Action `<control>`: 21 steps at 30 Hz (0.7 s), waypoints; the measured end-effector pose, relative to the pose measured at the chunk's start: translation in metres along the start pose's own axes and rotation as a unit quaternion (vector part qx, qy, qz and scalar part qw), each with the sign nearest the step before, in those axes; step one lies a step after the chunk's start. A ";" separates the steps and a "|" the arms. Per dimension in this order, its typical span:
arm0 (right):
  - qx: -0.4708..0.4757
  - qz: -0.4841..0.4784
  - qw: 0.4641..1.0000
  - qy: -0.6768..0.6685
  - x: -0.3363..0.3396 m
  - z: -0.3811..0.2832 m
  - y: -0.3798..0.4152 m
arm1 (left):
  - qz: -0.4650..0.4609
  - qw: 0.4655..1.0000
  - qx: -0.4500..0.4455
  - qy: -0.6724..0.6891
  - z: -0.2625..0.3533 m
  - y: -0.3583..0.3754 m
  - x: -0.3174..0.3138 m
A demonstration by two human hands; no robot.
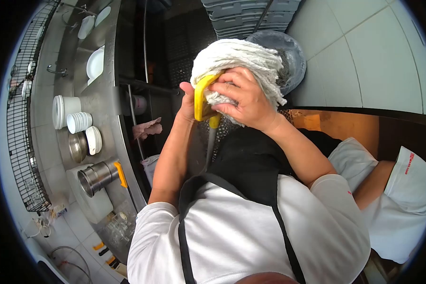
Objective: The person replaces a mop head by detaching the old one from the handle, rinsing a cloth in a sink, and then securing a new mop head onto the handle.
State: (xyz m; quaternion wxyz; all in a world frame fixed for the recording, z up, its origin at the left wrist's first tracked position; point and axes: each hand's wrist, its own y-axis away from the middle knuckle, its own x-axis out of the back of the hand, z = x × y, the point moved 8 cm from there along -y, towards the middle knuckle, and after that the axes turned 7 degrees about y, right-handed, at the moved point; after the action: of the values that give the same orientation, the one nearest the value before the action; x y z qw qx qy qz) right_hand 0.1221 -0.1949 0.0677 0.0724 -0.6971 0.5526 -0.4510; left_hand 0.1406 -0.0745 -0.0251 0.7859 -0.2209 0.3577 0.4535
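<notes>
A mop head point(236, 54) with thick white strings is raised in front of my chest. Its yellow clamp point(201, 97) faces me, and a grey handle point(210, 146) runs down from it. My left hand point(188, 102) is at the clamp's left side with the thumb pointing up; its other fingers are hidden behind the mop. From the right, my right hand point(244, 97) grips the strings, its fingertips close to the clamp's inner edge.
Steel counters on the left hold white tubs point(66, 111), stacked bowls point(79, 122), a steel pot point(97, 179) and plates point(95, 64). Grey crates point(251, 16) and a lined bin point(296, 61) stand ahead. Another person's white sleeve point(409, 180) is close on my right.
</notes>
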 end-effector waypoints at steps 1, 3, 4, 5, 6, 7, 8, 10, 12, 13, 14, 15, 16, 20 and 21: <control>0.013 -0.018 1.000 0.008 -0.003 -0.005 -0.002 | -0.028 1.000 -0.009 0.004 0.004 0.002 -0.007; 0.025 -0.027 0.999 -0.007 -0.004 -0.010 -0.007 | 0.016 1.000 -0.003 -0.015 0.005 0.006 0.005; 0.026 -0.046 0.998 -0.014 -0.006 -0.009 -0.008 | 0.033 0.999 0.002 -0.019 0.003 0.006 0.014; 0.028 -0.065 0.997 -0.020 -0.008 -0.008 -0.010 | 0.049 0.999 0.007 -0.022 0.002 0.007 0.021; 0.040 -0.062 0.997 -0.017 -0.005 -0.008 -0.014 | 0.049 0.999 0.007 0.006 0.003 0.003 0.018; 0.034 -0.061 0.997 -0.015 -0.007 -0.006 -0.013 | 0.039 0.999 -0.001 0.031 0.004 0.002 0.013; 0.028 -0.060 0.998 -0.012 -0.009 -0.004 -0.012 | 0.028 0.998 -0.007 0.055 0.006 0.000 0.006; 0.006 -0.031 0.999 -0.001 -0.012 -0.002 -0.009 | 0.010 0.995 -0.019 0.099 0.005 -0.001 0.010; -0.025 0.023 0.999 0.013 -0.018 -0.005 -0.004 | 0.044 0.991 -0.005 0.128 0.000 0.001 0.020; -0.023 0.033 0.999 -0.012 -0.017 -0.005 -0.004 | 0.060 0.988 0.001 0.142 -0.002 0.000 0.025; -0.021 0.044 0.998 -0.037 -0.016 -0.004 -0.004 | 0.091 0.987 -0.001 0.132 -0.002 0.000 0.033; -0.019 0.054 0.996 -0.063 -0.016 -0.004 -0.004 | 0.078 0.985 0.006 0.156 -0.003 -0.001 0.036; -0.007 0.038 0.997 -0.065 -0.019 -0.005 -0.005 | 0.066 0.981 0.013 0.181 -0.004 -0.003 0.040; 0.045 -0.021 0.998 -0.042 -0.019 0.001 -0.006 | 0.019 0.991 0.035 0.126 -0.004 -0.016 0.026; 0.060 -0.037 0.997 -0.032 -0.020 0.002 -0.006 | 0.027 0.996 0.029 0.082 -0.004 -0.019 0.026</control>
State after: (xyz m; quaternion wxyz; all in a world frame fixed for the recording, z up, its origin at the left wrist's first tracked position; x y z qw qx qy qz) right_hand 0.1279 -0.1765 0.0594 0.1151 -0.7252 0.4961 -0.4633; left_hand 0.1639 -0.0718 -0.0469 0.7475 -0.2251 0.4395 0.4444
